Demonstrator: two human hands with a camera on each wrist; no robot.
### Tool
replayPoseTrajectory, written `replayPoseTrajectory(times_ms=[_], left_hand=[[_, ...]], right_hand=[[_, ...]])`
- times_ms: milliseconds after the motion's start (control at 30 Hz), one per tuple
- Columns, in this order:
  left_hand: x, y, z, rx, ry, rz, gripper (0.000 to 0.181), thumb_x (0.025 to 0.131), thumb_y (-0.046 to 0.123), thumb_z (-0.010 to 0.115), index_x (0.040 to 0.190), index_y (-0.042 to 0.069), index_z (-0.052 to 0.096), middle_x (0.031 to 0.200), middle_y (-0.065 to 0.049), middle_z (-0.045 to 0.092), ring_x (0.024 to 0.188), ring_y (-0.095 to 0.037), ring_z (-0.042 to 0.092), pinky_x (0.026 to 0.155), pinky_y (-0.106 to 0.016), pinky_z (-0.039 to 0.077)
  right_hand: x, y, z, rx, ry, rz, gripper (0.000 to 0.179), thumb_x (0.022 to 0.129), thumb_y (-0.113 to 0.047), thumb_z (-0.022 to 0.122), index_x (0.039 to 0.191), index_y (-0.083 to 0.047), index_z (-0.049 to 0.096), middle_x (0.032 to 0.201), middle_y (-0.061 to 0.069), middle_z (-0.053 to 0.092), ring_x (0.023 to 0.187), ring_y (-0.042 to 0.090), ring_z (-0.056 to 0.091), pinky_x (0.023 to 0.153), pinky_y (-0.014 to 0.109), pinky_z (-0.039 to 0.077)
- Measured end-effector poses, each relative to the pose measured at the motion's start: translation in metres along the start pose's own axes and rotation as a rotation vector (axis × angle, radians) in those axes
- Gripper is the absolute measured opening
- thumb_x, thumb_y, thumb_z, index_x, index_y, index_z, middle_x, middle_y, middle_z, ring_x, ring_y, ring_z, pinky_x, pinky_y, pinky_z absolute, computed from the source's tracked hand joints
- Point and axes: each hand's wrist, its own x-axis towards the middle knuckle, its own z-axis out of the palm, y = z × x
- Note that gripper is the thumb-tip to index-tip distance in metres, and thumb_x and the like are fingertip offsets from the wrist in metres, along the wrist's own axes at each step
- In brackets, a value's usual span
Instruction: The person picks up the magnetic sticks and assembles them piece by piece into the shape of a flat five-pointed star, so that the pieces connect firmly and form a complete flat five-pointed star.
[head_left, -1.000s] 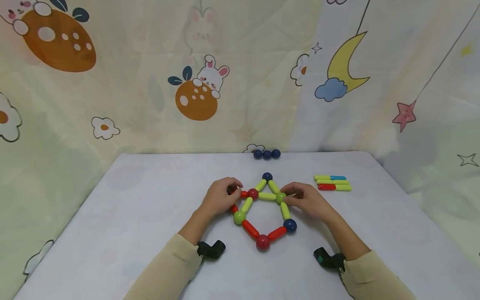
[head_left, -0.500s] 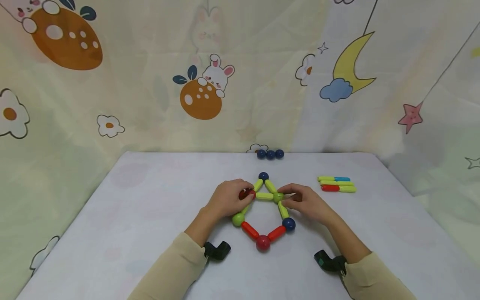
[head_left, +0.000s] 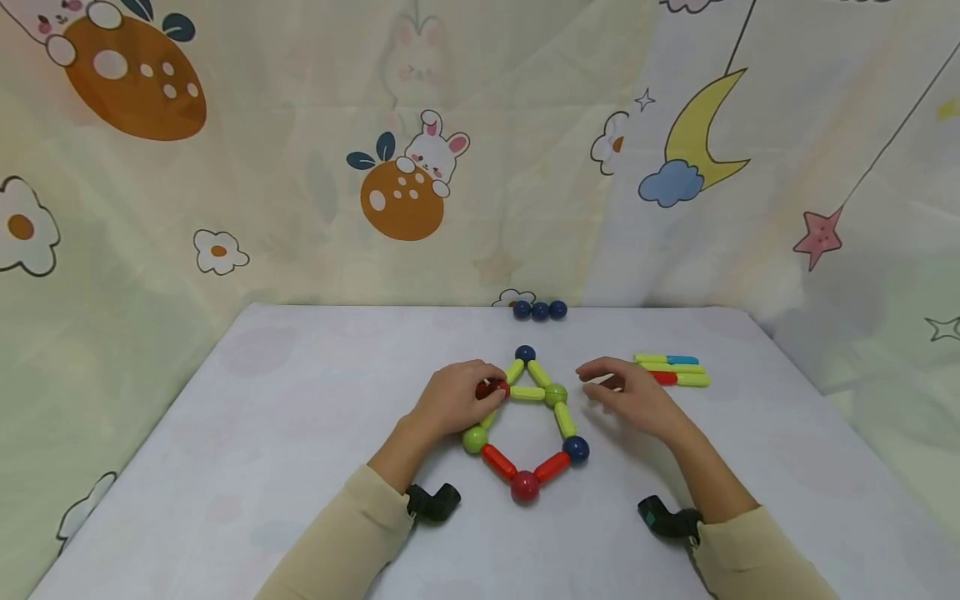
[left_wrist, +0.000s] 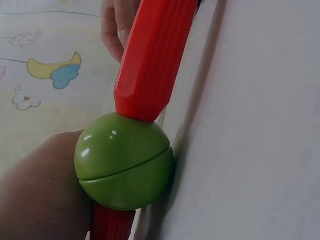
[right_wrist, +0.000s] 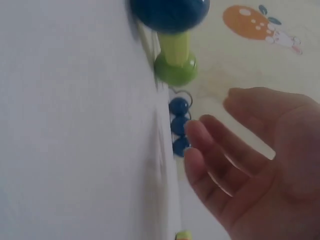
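A flat frame of magnetic rods and balls lies mid-table. My left hand (head_left: pixel 453 400) grips its red ball (head_left: pixel 501 387) at the upper left, thumb and fingers around it, hiding the parts beneath. The lower-left green ball (left_wrist: pixel 125 160) fills the left wrist view, joined to a red rod (left_wrist: pixel 155 60). My right hand (head_left: pixel 633 396) hovers apart from the right-hand green ball (head_left: pixel 556 394), fingers loosely bent and holding nothing. A blue ball (head_left: pixel 525 355) tops the frame, another blue ball (head_left: pixel 576 450) sits lower right, and a red ball (head_left: pixel 525 487) forms the near corner.
Three loose blue balls (head_left: pixel 540 311) stand in a row at the table's far edge. Several rods (head_left: pixel 671 367), mostly yellow-green, lie stacked side by side beyond my right hand. A printed cloth (head_left: pixel 300 167) hangs behind the white table (head_left: pixel 300 358).
My left hand has shifted right, from the frame's outer left part onto the red ball. My right hand has let go of the green ball and drawn away to the right.
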Motion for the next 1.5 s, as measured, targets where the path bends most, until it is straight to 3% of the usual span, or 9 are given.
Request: replayPoseTrajectory(times_ms=[267,600,867,1033,1300,1500], left_hand=[[0.001,-0.005,0.002,-0.027,-0.015,-0.02,0.028,0.098,0.036,0.069,0.121,0.022,0.075,0.105,0.006,0.074,0.086,-0.01,0.059,0.075,-0.026,0.051],[0.001,-0.003,0.001,-0.078,-0.025,-0.094,0.026,0.097,0.035,0.07,0.119,0.024,0.076,0.108,0.005,0.074,0.09,-0.012,0.063,0.078,-0.031,0.053],[0.001,-0.004,0.002,-0.094,-0.031,-0.112,0.025,0.097,0.035,0.069,0.119,0.024,0.076,0.106,0.006,0.074,0.091,-0.012,0.062,0.078,-0.031,0.052],[0.002,-0.003,0.001,-0.103,-0.035,-0.104,0.025,0.097,0.035,0.069,0.118,0.024,0.076,0.105,0.006,0.073,0.09,-0.012,0.062,0.078,-0.031,0.052],[0.006,-0.003,0.0,-0.09,-0.043,-0.117,0.026,0.097,0.036,0.069,0.12,0.024,0.075,0.106,0.006,0.073,0.092,-0.012,0.062,0.08,-0.031,0.052],[0.004,-0.003,0.0,-0.093,-0.047,-0.118,0.027,0.097,0.036,0.069,0.12,0.024,0.076,0.107,0.006,0.073,0.092,-0.012,0.062,0.08,-0.031,0.052]], right_hand=[[-0.007,0.012,-0.025,-0.237,0.137,-0.004,0.031,0.1,-0.015,0.065,0.129,-0.003,0.067,0.126,0.019,0.069,0.106,0.034,0.067,0.086,0.047,0.059],[-0.012,0.033,-0.054,-0.404,0.126,0.12,0.037,0.094,-0.01,0.068,0.128,0.003,0.065,0.125,0.034,0.063,0.107,0.046,0.063,0.089,0.061,0.054],[-0.012,0.04,-0.053,-0.43,0.088,0.149,0.038,0.092,-0.008,0.069,0.127,0.007,0.064,0.123,0.035,0.062,0.11,0.049,0.06,0.092,0.064,0.053],[-0.014,0.041,-0.051,-0.509,0.09,0.146,0.04,0.091,-0.004,0.07,0.128,0.01,0.062,0.123,0.035,0.06,0.111,0.051,0.058,0.095,0.065,0.05],[-0.013,0.042,-0.05,-0.62,0.098,0.09,0.023,0.088,0.003,0.068,0.11,0.008,0.071,0.115,0.031,0.06,0.109,0.052,0.06,0.096,0.063,0.05],[-0.013,0.046,-0.05,-0.596,0.113,0.078,0.022,0.089,-0.004,0.073,0.108,0.006,0.069,0.105,0.026,0.063,0.095,0.043,0.063,0.086,0.058,0.053]])
